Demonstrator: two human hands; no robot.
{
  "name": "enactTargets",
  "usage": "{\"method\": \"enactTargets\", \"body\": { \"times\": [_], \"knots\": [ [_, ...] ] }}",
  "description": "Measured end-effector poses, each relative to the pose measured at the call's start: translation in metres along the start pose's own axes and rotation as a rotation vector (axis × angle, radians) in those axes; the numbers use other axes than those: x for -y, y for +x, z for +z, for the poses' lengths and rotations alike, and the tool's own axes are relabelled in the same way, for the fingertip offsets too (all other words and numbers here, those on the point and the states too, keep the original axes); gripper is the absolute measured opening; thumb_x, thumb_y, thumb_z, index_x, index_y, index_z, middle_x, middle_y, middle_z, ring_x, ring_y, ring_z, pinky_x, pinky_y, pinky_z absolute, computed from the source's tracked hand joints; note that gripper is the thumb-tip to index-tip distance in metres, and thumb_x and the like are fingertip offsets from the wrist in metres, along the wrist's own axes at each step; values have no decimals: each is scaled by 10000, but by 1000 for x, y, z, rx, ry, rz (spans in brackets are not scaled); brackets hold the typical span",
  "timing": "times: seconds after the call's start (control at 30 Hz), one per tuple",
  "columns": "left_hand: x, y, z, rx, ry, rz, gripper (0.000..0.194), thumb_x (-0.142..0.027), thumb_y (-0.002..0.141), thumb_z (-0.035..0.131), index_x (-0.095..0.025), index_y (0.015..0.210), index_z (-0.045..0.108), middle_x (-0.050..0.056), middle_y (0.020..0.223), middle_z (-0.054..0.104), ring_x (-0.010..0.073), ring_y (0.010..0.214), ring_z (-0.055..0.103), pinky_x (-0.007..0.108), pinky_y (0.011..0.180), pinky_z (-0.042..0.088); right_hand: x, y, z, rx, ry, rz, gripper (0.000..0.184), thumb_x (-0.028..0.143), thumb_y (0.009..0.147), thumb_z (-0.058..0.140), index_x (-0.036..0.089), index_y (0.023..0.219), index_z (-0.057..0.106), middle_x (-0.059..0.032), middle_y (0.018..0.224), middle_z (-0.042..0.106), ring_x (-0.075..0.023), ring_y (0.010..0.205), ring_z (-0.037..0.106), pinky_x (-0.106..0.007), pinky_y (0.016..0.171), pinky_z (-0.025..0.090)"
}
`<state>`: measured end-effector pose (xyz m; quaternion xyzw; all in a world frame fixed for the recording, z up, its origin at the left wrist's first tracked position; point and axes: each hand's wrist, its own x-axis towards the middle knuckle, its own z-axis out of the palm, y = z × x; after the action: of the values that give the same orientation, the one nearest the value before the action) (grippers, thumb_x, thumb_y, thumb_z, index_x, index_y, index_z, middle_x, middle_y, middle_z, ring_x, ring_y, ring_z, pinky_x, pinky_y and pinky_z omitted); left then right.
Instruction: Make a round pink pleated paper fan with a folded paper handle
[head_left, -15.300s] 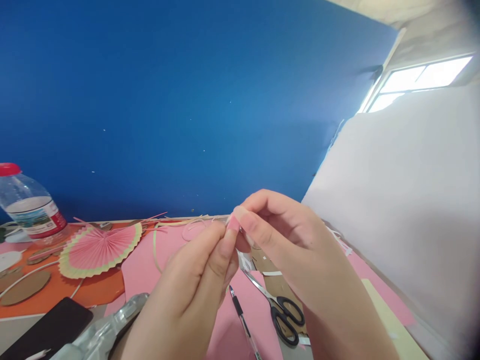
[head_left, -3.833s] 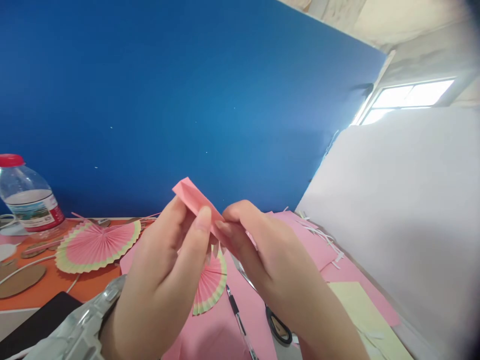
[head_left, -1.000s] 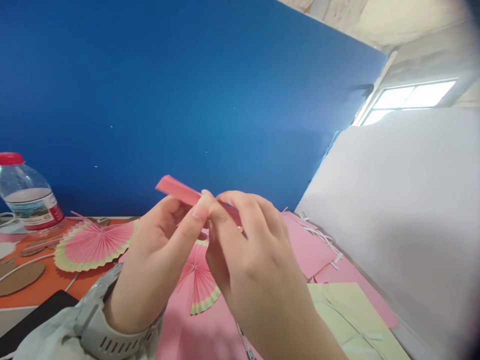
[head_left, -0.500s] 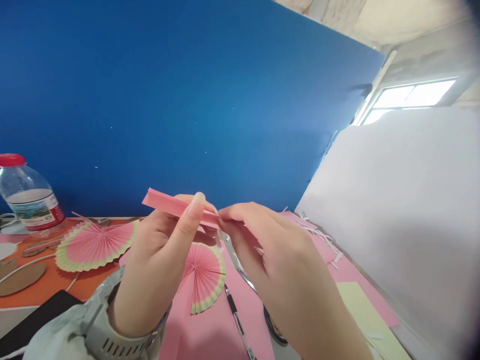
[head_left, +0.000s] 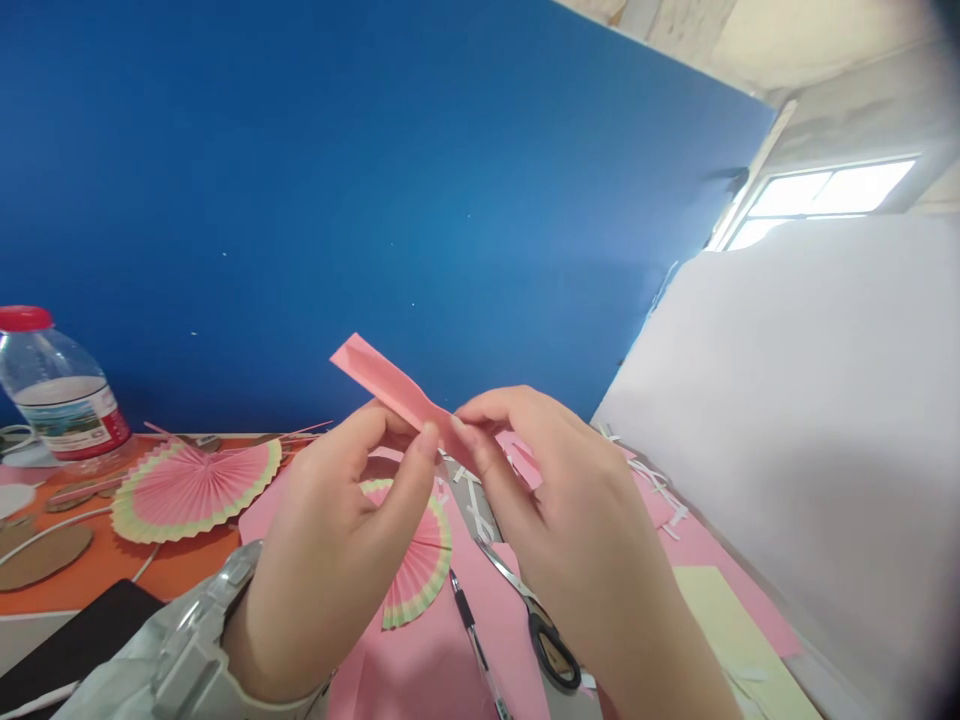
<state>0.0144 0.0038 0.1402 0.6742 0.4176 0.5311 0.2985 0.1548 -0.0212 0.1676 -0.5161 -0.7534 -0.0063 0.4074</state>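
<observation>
Above and left of the scissors (head_left: 517, 583), a creased pink strip (head_left: 384, 381) is held aslant, pinched between thumb and bent fingers of left hand (head_left: 330, 530) and right hand (head_left: 574, 510).

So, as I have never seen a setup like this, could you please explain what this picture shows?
There is no machine here: these are a person's bare hands, seen from one camera worn on their head, looking forward and down. The left hand and right hand together hold a folded pink paper strip between thumbs and fingers. On the paper-strewn table lie a pleated pink fan at left, a second pleated fan partly behind the left hand, a pen, and scissors. A red-capped bottle stands at far left.
</observation>
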Motion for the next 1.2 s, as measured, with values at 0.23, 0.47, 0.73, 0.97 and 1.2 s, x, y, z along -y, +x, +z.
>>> {"method": "enactTargets", "body": {
  "times": [0.23,0.47,0.73,0.97,1.2],
  "knots": [
    [1,-2,0,109,7,-34,260,-387,908,456,-235,730,568,-6,757,643,170,714,598,290,641,522,-2,3,1,78,27,20,165,182,948,415,221,801,481,55,747,570,-96,675,518,-239,607,387],
    [-1,-2,-2,116,78,9,286,-350,917,415,-221,665,453,-19,666,533,157,656,543,273,573,468,2,8,-12,296,-4,34,239,204,960,350,219,729,410,56,641,475,-99,566,440,-238,510,361],
    [-8,-3,-4,110,107,78,277,-313,933,393,-224,684,475,-45,617,477,112,556,464,236,507,390,0,7,-16,381,28,55,296,213,969,315,212,673,323,54,612,396,-96,540,376,-230,477,326],
    [-7,-2,-6,127,209,40,290,-320,917,397,-222,646,432,-50,557,412,112,489,396,234,432,324,-5,2,-6,343,68,38,330,262,980,311,202,660,258,64,588,337,-87,514,306,-220,442,269],
    [-8,-3,-5,123,273,149,282,-262,907,404,-217,629,415,-48,567,408,111,506,389,234,458,329,-5,3,-8,326,103,73,282,235,971,323,216,690,309,70,615,370,-85,531,343,-216,451,292]
  ]
}}
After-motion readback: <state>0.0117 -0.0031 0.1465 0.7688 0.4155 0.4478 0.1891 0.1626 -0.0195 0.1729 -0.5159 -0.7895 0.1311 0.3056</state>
